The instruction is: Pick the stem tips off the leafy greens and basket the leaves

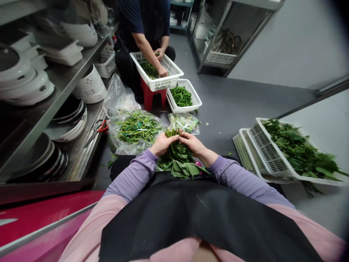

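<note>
While the left hand [161, 145] grips the leafy greens [181, 156] by the stems [172, 134] above the lap [121, 166], the right hand [194, 145] pinches the stems closed-fingered. I cannot read the white mark [7, 221] on the red panel [54, 205].

L grip [161, 144], R grip [194, 145] holding greens [180, 157]

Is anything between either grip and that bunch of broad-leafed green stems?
Nothing visible: the left-hand grip and right-hand grip both touch the bunch of broad-leafed green stems near its upper end. The clear plastic bag of thin green stems lies beyond, to the left, not between.
</note>
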`<state>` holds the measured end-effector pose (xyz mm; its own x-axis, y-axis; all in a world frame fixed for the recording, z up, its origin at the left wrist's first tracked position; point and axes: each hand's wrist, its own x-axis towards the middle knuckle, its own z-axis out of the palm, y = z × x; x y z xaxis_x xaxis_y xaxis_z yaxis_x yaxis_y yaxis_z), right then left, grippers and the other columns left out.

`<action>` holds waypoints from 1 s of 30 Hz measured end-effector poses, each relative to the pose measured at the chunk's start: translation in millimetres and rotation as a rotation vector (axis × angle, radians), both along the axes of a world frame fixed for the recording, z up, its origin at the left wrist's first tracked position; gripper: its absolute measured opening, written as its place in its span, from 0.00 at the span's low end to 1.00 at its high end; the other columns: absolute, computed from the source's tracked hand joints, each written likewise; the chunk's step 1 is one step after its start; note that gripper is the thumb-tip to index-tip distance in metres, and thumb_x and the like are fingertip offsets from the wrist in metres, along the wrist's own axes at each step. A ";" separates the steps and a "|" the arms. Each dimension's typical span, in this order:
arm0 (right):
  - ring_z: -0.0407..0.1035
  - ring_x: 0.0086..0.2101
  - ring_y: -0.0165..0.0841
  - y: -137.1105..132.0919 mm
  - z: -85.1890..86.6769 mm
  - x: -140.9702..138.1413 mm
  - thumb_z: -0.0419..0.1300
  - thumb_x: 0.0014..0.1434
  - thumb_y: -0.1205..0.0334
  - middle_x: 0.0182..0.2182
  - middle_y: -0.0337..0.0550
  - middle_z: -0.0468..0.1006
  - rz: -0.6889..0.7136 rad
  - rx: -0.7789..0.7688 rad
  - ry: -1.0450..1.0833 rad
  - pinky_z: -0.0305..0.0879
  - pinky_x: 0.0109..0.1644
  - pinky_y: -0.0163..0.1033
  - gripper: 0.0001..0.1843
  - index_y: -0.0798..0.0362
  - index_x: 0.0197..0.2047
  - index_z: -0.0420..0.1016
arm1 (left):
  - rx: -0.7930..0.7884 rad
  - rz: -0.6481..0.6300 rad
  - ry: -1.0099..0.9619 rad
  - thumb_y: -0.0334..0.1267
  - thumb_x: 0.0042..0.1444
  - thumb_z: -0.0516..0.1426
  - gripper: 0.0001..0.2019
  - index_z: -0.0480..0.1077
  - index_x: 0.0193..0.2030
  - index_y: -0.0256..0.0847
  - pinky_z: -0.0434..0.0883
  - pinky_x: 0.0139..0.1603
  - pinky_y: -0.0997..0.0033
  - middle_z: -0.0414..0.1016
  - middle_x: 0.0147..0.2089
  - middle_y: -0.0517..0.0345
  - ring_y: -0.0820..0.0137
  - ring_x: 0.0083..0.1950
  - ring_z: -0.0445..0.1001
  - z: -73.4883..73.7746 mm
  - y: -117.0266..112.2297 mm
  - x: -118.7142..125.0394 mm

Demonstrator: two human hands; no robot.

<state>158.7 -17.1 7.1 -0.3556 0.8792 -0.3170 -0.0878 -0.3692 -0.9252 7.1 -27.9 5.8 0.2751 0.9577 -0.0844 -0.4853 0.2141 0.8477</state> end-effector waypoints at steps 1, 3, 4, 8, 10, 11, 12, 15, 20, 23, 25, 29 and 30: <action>0.63 0.25 0.23 -0.9 -2.0 -0.9 0.66 0.42 0.53 0.26 0.34 0.72 -0.040 0.014 -0.010 0.61 0.32 0.31 0.17 0.53 0.34 0.71 | 0.005 0.009 0.009 0.41 0.39 0.65 0.21 0.75 0.41 0.33 0.67 0.48 0.63 0.78 0.37 0.50 0.65 0.41 0.74 -0.4 0.1 0.2; 0.61 0.24 0.23 -2.0 -4.7 -3.0 0.65 0.43 0.53 0.24 0.34 0.71 -0.086 0.068 -0.029 0.60 0.31 0.30 0.16 0.54 0.32 0.71 | 0.011 0.035 0.034 0.41 0.39 0.65 0.20 0.74 0.40 0.33 0.67 0.46 0.65 0.77 0.36 0.51 0.67 0.38 0.74 -1.2 1.1 0.1; 0.62 0.25 0.23 -1.7 -5.2 -3.7 0.65 0.44 0.53 0.25 0.34 0.71 -0.102 0.111 -0.034 0.61 0.32 0.31 0.15 0.54 0.32 0.70 | 0.014 0.052 0.046 0.40 0.39 0.65 0.19 0.74 0.39 0.33 0.68 0.45 0.66 0.77 0.36 0.52 0.68 0.37 0.73 -1.5 2.1 -0.4; 0.66 0.28 0.26 11.0 -1.4 1.6 0.61 0.49 0.50 0.30 0.38 0.74 -0.352 0.271 -0.030 0.64 0.37 0.34 0.15 0.52 0.32 0.66 | 0.038 0.175 0.087 0.40 0.43 0.61 0.12 0.70 0.33 0.35 0.67 0.40 0.69 0.74 0.29 0.56 0.71 0.32 0.72 -1.0 9.3 -7.3; 0.67 0.28 0.27 25.3 4.2 12.1 0.59 0.50 0.49 0.28 0.38 0.74 -0.511 0.302 -0.014 0.65 0.36 0.35 0.15 0.51 0.32 0.63 | 0.087 0.219 0.188 0.38 0.45 0.59 0.08 0.67 0.29 0.36 0.66 0.35 0.71 0.70 0.23 0.61 0.74 0.27 0.69 -0.7 13.2 -13.3; 0.67 0.27 0.27 33.7 8.0 19.3 0.59 0.50 0.49 0.27 0.38 0.74 -0.573 0.309 0.002 0.66 0.35 0.35 0.15 0.51 0.32 0.62 | 0.124 0.220 0.279 0.37 0.45 0.58 0.06 0.66 0.27 0.36 0.65 0.33 0.73 0.67 0.21 0.62 0.75 0.25 0.67 -1.0 15.0 -16.3; 0.68 0.27 0.27 42.3 12.4 27.3 0.58 0.51 0.49 0.27 0.37 0.74 -0.627 0.318 0.025 0.66 0.35 0.35 0.15 0.50 0.32 0.61 | 0.163 0.209 0.387 0.36 0.45 0.57 0.05 0.65 0.26 0.36 0.63 0.32 0.74 0.66 0.20 0.63 0.76 0.24 0.65 -1.5 16.4 -19.3; 0.68 0.24 0.25 63.5 27.8 51.0 0.57 0.53 0.50 0.24 0.33 0.73 -0.771 0.358 0.097 0.66 0.33 0.34 0.14 0.50 0.33 0.59 | 0.236 0.182 0.708 0.35 0.43 0.57 0.05 0.66 0.24 0.36 0.60 0.30 0.74 0.65 0.20 0.63 0.76 0.24 0.62 -4.3 19.5 -25.6; 0.65 0.18 0.25 59.6 39.9 52.7 0.62 0.48 0.51 0.19 0.34 0.71 -0.338 0.242 -0.112 0.60 0.22 0.30 0.15 0.53 0.31 0.64 | 0.116 0.155 0.694 0.42 0.43 0.60 0.12 0.71 0.29 0.33 0.59 0.27 0.74 0.63 0.17 0.63 0.76 0.21 0.60 -2.3 18.9 -27.3; 0.66 0.18 0.26 39.8 37.6 29.0 0.64 0.47 0.53 0.20 0.39 0.74 0.102 0.060 -0.226 0.59 0.21 0.30 0.16 0.55 0.30 0.66 | 0.072 0.041 0.445 0.46 0.44 0.60 0.19 0.72 0.37 0.32 0.59 0.25 0.75 0.62 0.18 0.64 0.77 0.20 0.60 3.4 15.1 -24.4; 0.66 0.18 0.25 28.7 37.1 14.1 0.64 0.47 0.53 0.20 0.40 0.75 0.310 -0.010 -0.251 0.59 0.22 0.30 0.15 0.56 0.29 0.66 | 0.058 0.006 0.347 0.46 0.44 0.61 0.19 0.71 0.37 0.32 0.58 0.24 0.75 0.62 0.18 0.64 0.78 0.20 0.60 6.4 13.0 -22.6; 0.65 0.18 0.24 21.1 37.9 5.7 0.62 0.50 0.53 0.21 0.42 0.75 0.537 -0.063 -0.199 0.61 0.24 0.30 0.15 0.59 0.31 0.69 | 0.048 0.006 0.236 0.42 0.42 0.62 0.15 0.70 0.33 0.33 0.59 0.23 0.76 0.65 0.19 0.63 0.79 0.19 0.61 9.1 11.8 -24.5; 0.65 0.19 0.25 20.9 37.7 7.7 0.61 0.51 0.53 0.21 0.42 0.74 0.574 -0.075 -0.161 0.61 0.25 0.31 0.16 0.60 0.33 0.70 | 0.049 0.015 0.223 0.42 0.42 0.62 0.15 0.69 0.33 0.33 0.60 0.22 0.76 0.67 0.21 0.62 0.78 0.20 0.62 9.3 12.1 -25.9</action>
